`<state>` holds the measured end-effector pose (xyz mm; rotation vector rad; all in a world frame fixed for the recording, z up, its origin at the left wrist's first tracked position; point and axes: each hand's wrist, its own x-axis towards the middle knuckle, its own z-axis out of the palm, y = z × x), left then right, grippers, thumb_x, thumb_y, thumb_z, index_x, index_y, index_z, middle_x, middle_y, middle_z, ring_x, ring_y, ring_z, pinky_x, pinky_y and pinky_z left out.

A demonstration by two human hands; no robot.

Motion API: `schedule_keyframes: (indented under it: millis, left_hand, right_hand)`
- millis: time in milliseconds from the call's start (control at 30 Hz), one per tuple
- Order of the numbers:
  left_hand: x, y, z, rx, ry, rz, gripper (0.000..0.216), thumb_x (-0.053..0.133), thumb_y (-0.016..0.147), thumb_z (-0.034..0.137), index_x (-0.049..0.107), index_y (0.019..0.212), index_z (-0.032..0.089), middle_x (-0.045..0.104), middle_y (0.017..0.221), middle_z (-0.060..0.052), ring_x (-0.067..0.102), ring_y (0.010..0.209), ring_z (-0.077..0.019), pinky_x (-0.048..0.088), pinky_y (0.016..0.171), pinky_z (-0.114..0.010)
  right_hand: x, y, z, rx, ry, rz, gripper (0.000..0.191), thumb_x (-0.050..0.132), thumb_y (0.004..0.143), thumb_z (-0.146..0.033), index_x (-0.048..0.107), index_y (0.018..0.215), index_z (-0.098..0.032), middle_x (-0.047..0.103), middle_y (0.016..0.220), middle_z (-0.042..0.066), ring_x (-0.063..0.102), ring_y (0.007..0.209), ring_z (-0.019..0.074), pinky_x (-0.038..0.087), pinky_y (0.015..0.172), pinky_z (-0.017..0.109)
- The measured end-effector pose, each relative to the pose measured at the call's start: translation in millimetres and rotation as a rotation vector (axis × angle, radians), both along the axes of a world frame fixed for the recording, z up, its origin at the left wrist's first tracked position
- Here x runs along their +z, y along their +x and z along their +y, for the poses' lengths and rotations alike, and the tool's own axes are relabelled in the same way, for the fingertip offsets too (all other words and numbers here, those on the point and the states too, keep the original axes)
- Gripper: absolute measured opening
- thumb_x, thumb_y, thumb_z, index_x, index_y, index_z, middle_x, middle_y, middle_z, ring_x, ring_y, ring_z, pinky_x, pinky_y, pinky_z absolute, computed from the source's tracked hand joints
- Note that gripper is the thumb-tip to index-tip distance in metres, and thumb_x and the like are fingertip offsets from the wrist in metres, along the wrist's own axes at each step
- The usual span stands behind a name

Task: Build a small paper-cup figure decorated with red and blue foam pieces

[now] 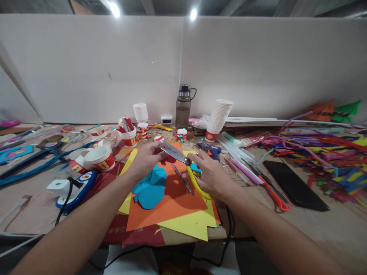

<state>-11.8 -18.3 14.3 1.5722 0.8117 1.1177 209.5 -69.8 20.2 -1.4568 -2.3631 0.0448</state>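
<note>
Yellow-handled scissors (178, 155), gripped by our right hand (210, 173), hover above orange paper (177, 208); our left hand (147, 157) sits at their tip, probably for steadiness, its grip unclear.

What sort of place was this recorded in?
It looks like a craft workspace, perhaps a shared or makeshift one: sheets of orange paper lie in front, scissors with yellow handles are in the right hand, and a glue gun lies beyond.
</note>
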Motion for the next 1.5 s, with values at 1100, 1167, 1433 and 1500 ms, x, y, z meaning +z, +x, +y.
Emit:
schedule_keyframes:
  millis: [1100, 1167, 1433, 1500]
  left_hand:
    - [-2.2, 6, 0, 0.016, -0.089, -0.195, 0.023, 0.079, 0.07, 0.03, 0.067, 0.081, 0.015, 0.073, 0.084, -0.005, 0.07, 0.074, -0.0163, 0.055, 0.072, -0.028]
    - [-5.0, 8, -1, -0.003, -0.154, -0.273, 0.027, 0.081, 0.068, 0.03, 0.064, 0.083, 0.016, 0.073, 0.084, -0.003, 0.069, 0.073, -0.0151, 0.056, 0.07, -0.028]
    - [-7.8, 15, -6, -0.006, -0.271, -0.35, 0.031, 0.084, 0.064, 0.028, 0.063, 0.082, 0.016, 0.07, 0.079, 0.0, 0.066, 0.067, -0.0126, 0.056, 0.062, -0.025]
    - [-7.3, 17, -6, 0.003, -0.282, -0.333, 0.031, 0.085, 0.063, 0.03, 0.064, 0.082, 0.016, 0.07, 0.078, -0.001, 0.067, 0.069, -0.0134, 0.056, 0.063, -0.025]
  right_hand:
    - [-6.5, 2, 2, 0.008, 0.026, -0.007, 0.051, 0.052, 0.089, -0.055, 0.053, 0.124, -0.018, 0.057, 0.108, 0.013, 0.059, 0.083, 0.0212, 0.042, 0.069, 0.03]
    - [-5.8, 2, 2, 0.006, 0.023, -0.011, 0.051, 0.052, 0.089, -0.055, 0.053, 0.124, -0.018, 0.057, 0.108, 0.013, 0.059, 0.083, 0.0217, 0.043, 0.069, 0.031]
    - [-5.7, 2, 1, 0.022, 0.024, 0.029, 0.048, 0.05, 0.091, -0.052, 0.052, 0.125, -0.018, 0.054, 0.107, 0.012, 0.058, 0.087, 0.0221, 0.045, 0.075, 0.032]
    - [-6.7, 1, 1, 0.027, 0.026, 0.046, 0.049, 0.052, 0.09, -0.051, 0.051, 0.125, -0.018, 0.053, 0.107, 0.012, 0.057, 0.086, 0.0215, 0.045, 0.075, 0.032]
